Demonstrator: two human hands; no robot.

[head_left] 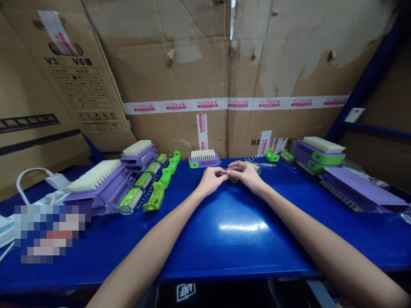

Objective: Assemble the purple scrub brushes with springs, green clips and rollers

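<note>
Hands at work over a blue tabletop (pixel 237 248), head view. A thin wire coil (pixel 236 167) lies at the meeting point of the two hands; its visible part runs roughly crosswise, left to right, but its ends are covered by fingers, so which way it points cannot be told. A green piece (pixel 233 180) shows just beneath the fingertips, too covered to reveal its long axis. The left hand (pixel 212 177) is nearly closed, thumb and fingertips drawn together and meeting the right thumb; whether it grips the coil cannot be told. The right hand (pixel 247 175) is curled, its thumb and fingers grasping the coil. Beyond the left hand, a purple brush (pixel 204 161) lies crosswise, bristles upward. Just right of the right hand, a slender metal tool (pixel 266 164) also lies crosswise. Well left of the left hand, green brackets (pixel 154 197) form a row leading away, beside green-topped blocks (pixel 132 197).
</note>
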